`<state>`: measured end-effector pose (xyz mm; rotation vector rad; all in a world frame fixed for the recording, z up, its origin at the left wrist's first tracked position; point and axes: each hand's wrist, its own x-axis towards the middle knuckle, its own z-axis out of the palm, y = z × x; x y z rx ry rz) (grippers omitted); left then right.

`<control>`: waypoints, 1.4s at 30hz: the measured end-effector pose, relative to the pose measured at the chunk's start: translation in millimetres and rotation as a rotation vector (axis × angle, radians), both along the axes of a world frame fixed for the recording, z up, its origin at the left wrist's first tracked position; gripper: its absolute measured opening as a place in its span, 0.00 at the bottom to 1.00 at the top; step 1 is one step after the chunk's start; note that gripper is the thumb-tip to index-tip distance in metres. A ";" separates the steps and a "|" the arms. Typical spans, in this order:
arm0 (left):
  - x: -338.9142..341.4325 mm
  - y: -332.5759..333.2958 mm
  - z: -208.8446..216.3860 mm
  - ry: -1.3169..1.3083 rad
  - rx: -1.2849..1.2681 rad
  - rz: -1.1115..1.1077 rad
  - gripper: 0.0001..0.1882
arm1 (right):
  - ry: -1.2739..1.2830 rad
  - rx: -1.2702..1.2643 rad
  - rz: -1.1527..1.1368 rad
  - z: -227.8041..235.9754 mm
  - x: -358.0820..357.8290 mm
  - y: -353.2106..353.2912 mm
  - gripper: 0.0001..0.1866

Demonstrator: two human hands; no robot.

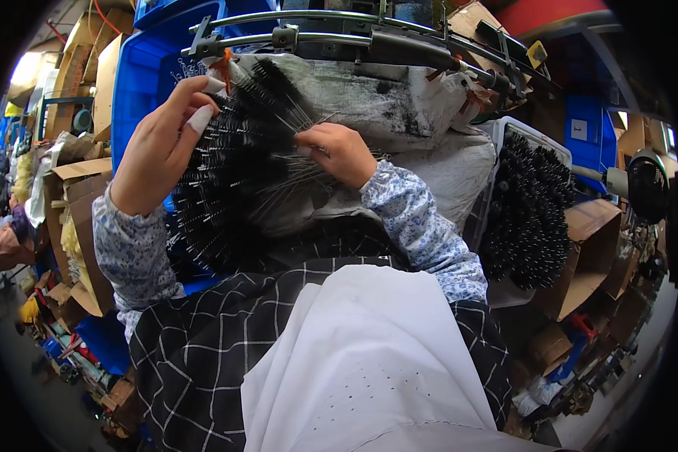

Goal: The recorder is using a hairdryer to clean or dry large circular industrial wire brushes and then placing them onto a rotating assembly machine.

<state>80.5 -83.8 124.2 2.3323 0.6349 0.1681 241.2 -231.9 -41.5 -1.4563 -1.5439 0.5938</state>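
Note:
A fanned-out pile of black twisted-wire brushes (pixel 230 169) lies in front of me, bristles to the left and thin bare wire stems to the right. My right hand (pixel 339 154) is closed, its fingertips pinching wire stems at the right side of the pile. At the upper left, my left hand (pixel 158 147) is raised beside the bristle ends. Its thumb and forefinger wear white finger covers and are apart, with nothing visible between them. Beneath the brushes lies a stained white woven sack (pixel 399 98).
A blue bin (pixel 132 83) stands at the left behind my left hand. Metal rods (pixel 331 38) of a machine cross the far side. At the right, a pale crate (pixel 516 124) holds many black brushes (pixel 531 203), beside an open cardboard box (pixel 591 226).

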 end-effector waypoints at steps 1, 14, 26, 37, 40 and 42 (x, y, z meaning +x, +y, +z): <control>5.4 4.7 1.1 0.005 0.009 0.007 0.12 | 0.045 0.048 -0.024 4.8 -3.4 1.8 0.09; 113.8 -13.3 -108.1 0.982 0.231 -0.941 0.55 | 0.922 0.498 -0.558 132.7 113.6 -67.4 0.15; 70.7 24.5 -98.6 0.741 0.133 -0.764 0.42 | -0.778 -0.035 -0.796 21.3 204.6 54.2 0.11; 13.9 6.6 2.7 0.406 0.176 -0.336 0.08 | -0.862 -0.133 -0.740 5.4 219.3 79.4 0.12; -12.7 1.1 -10.4 0.310 0.043 -0.248 0.05 | -0.847 -0.090 -0.722 6.9 215.1 85.8 0.13; -18.2 -7.3 -12.9 0.262 0.054 -0.160 0.05 | -0.841 -0.077 -0.717 7.3 211.9 89.5 0.13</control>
